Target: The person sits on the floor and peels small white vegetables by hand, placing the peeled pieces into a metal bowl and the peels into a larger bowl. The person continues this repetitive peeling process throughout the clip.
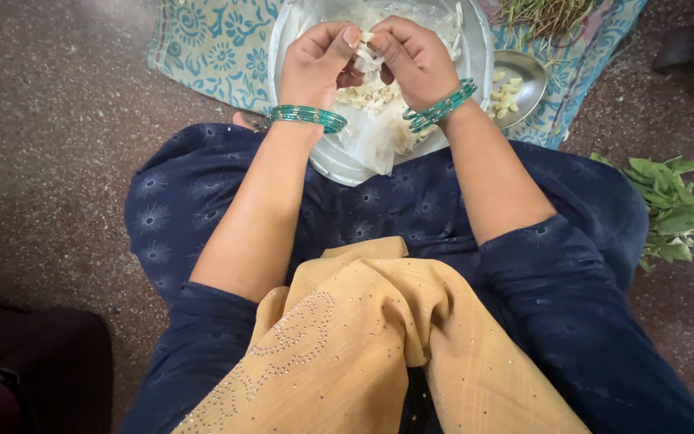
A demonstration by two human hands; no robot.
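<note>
Both hands meet over a wide round steel plate (475, 48) lined with clear plastic. The left hand (315, 60) and right hand (415, 56) pinch a small pale garlic clove (365, 50) between their fingertips, though fingers partly hide it, so it may be papery skin. Peeled cloves sit in a small steel bowl (524, 80) just beside.
</note>
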